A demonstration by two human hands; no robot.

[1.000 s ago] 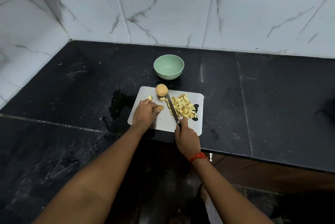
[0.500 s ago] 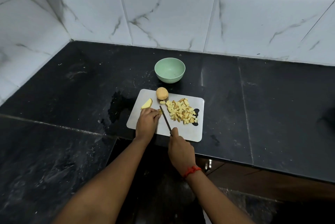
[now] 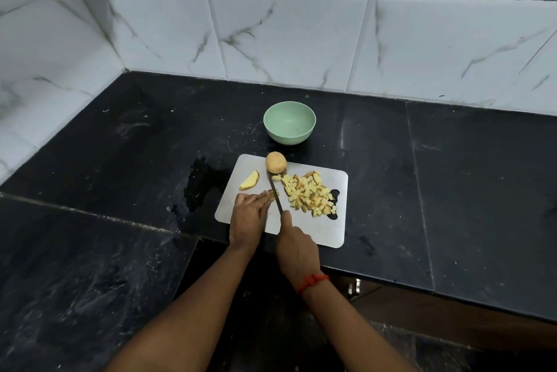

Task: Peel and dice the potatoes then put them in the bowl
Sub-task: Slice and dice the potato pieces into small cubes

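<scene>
Slicing a potato piece (image 3: pixel 273 195) on the cutting board (image 3: pixel 330 234).
Gripping the knife (image 3: pixel 279 203) in the right hand (image 3: pixel 297 246), pinning the piece under the flat left hand (image 3: pixel 249 216).

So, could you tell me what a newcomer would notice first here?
The pale pile of diced potato on the right of the grey cutting board stands out against the black counter. Near its middle, the right hand holds a knife beside a small piece under the left hand. A green bowl sits behind, empty.
</scene>
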